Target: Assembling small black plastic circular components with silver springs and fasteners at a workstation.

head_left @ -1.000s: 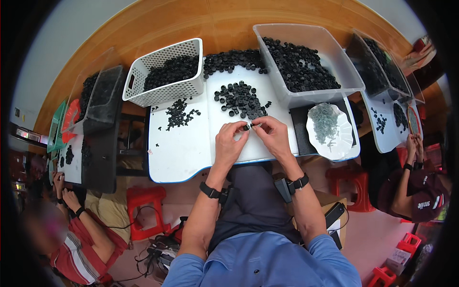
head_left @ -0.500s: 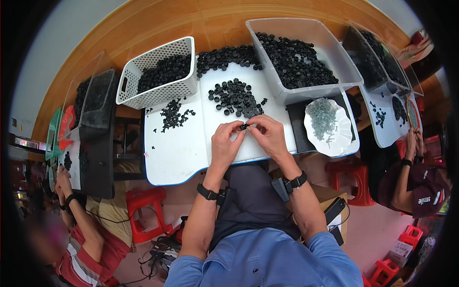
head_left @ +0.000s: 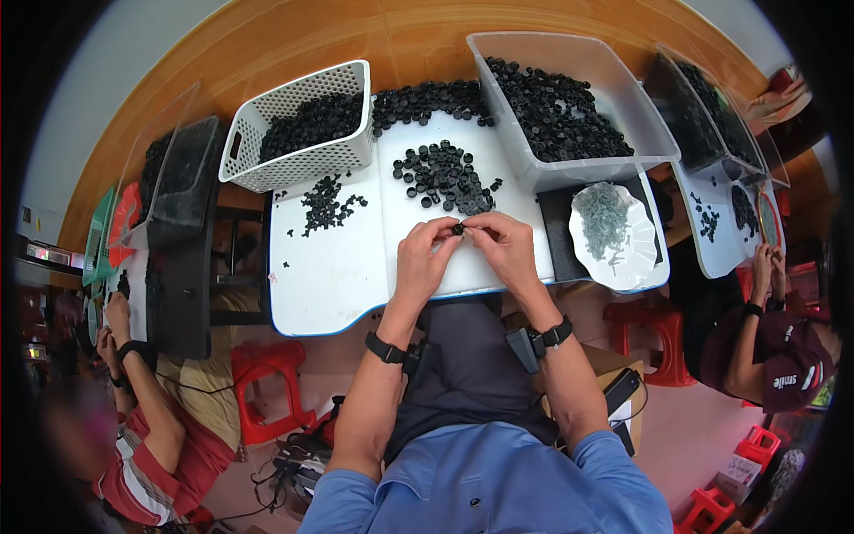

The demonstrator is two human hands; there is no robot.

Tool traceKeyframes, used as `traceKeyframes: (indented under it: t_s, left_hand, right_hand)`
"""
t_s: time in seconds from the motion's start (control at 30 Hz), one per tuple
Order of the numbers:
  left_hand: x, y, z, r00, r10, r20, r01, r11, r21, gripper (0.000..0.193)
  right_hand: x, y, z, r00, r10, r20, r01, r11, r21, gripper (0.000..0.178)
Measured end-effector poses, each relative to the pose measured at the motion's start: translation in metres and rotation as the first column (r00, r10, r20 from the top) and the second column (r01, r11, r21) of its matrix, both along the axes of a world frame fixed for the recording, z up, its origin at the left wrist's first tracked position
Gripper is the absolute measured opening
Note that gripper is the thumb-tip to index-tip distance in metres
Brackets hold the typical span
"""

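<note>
One black part (head_left: 457, 230), pinched from both sides by left hand (head_left: 418, 260) and right hand (head_left: 506, 253), probably for steadiness at so small a size. Just beyond the hands, black caps (head_left: 445, 174), likely there for short reach. Ahead and left, small black pegs (head_left: 329, 205) loose on white table (head_left: 329, 285), perhaps apart against mixing. Right of the right hand, thin grey-green pieces (head_left: 603, 218) on plate (head_left: 641, 267), probably against scattering. Farthest ahead, basket (head_left: 313, 167) left, tub (head_left: 583, 174) right.

the white, blue-edged tabletop (head_left: 329, 285) carries a perforated white basket (head_left: 311, 166) and a clear tub (head_left: 569, 174) at the back, a band of black pieces (head_left: 427, 102) between them, round black caps (head_left: 449, 178) mid-table, small black parts (head_left: 327, 206) leftward, and a dark mat (head_left: 559, 236) under a scalloped plate (head_left: 639, 233) rightward.
</note>
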State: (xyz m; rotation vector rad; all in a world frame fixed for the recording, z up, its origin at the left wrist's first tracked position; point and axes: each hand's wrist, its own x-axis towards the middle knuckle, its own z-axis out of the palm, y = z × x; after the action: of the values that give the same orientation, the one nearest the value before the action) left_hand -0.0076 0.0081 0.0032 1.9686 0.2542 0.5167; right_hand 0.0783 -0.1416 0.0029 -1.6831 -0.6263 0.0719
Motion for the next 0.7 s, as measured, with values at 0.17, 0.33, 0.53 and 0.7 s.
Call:
traceKeyframes:
  t_s: [0.17,0.33,0.53,0.7]
  left_hand:
    - [-0.0011,0.0014,0.0041,0.996,0.019,-0.087,-0.019,1.000,-0.009,0.030]
    - [-0.0019,0.0033,0.0032,0.997,-0.017,-0.081,0.011,0.998,-0.069,0.028]
    - [-0.0027,0.0004,0.0039,0.997,-0.023,-0.076,0.022,1.000,-0.016,0.025]
    - [-0.0029,-0.0001,0.0036,0.998,-0.036,-0.059,0.037,0.999,0.017,0.024]
  right_hand:
    - [-0.0006,-0.0010,-0.0012,1.000,0.014,-0.008,-0.014,1.000,0.001,0.014]
    - [-0.0016,-0.0001,0.0017,1.000,0.011,-0.011,-0.012,1.000,-0.009,0.013]
    - [-0.0016,-0.0013,0.0041,0.999,0.046,-0.025,-0.045,0.999,0.020,0.012]
    - [-0.0002,-0.0022,0.0009,0.999,0.038,0.003,-0.038,0.999,0.011,0.011]
